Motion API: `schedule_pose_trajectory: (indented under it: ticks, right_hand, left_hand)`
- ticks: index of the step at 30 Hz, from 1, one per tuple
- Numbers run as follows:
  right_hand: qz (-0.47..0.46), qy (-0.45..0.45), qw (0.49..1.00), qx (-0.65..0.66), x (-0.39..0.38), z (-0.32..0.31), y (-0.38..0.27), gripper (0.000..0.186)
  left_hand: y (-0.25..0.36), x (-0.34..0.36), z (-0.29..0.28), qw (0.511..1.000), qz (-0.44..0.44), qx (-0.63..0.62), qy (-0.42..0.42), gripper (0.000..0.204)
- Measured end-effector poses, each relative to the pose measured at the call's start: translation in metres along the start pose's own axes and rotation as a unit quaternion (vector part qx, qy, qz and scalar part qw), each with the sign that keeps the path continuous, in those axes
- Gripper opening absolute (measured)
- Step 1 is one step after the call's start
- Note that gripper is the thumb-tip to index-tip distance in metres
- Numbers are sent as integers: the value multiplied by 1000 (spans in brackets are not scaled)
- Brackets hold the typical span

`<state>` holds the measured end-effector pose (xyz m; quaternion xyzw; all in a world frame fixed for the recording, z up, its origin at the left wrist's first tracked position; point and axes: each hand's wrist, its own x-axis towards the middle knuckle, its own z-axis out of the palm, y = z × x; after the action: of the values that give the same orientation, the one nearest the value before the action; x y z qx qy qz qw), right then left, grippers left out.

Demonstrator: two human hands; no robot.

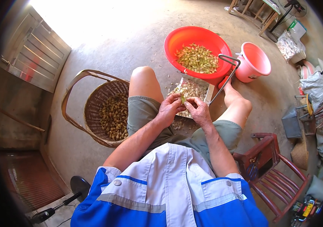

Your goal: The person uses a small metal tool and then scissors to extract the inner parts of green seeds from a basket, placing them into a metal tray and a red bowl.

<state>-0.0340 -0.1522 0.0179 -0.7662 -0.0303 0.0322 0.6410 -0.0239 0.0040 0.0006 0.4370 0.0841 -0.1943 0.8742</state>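
Note:
Between my knees, a small yellow-green, pointed piece of produce [183, 99] is pinched in the fingertips of both hands. My left hand [170, 108] closes on it from the left, and my right hand [199, 111] from the right. Just beyond and below them is a shallow metal-edged tray [209, 93] filled with pale husks and peelings. By my left leg stands a woven basket [93, 109] with a tall handle, holding many brownish pointed pieces. Past the tray, a wide red basin [172, 47] contains similar pieces, yellow-green in colour.
A pink bucket [257, 62] stands right of the basin, and a bent metal bar [229, 73] rises between tray and basin. A dark red wooden chair [278, 181] is close on my right. Bags and boxes [316, 90] line the right wall; a metal door [36, 49] is at left.

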Motion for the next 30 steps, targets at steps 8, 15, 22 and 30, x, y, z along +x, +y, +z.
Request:
schedule_pose_trajectory:
  ticks: [8,15,22,30]
  right_hand:
    - [22,-12,998,61,1,-6,13,15]
    - [-42,13,998,-55,1,-8,8,12]
    - [9,34,999,-40,-1,-8,4,11]
    - [32,16,999,18,0,-9,12,11]
  left_hand:
    - [-2,-2,4,996,42,80,-17,32]
    - [-6,-3,3,990,63,129,7,34]
    - [-2,-3,5,996,22,88,-16,35]
    - [-2,-1,3,999,-14,29,-25,30]
